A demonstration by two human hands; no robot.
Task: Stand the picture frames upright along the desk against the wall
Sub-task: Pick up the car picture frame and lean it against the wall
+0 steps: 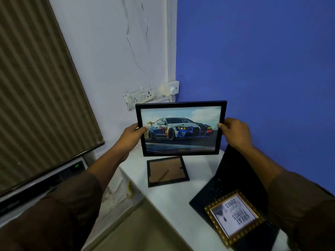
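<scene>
A black picture frame with a racing car print is held upright in the air above the far end of the white desk. My left hand grips its left edge and my right hand grips its right edge. Below it, a small black frame lies face down on the desk, its brown backing showing. A gold-edged frame with printed words lies face up on a dark laptop near my right arm.
The open black laptop leans toward the blue wall on the right. White sockets sit on the pale wall behind the desk. A striped blind and an appliance with a green light are at the left.
</scene>
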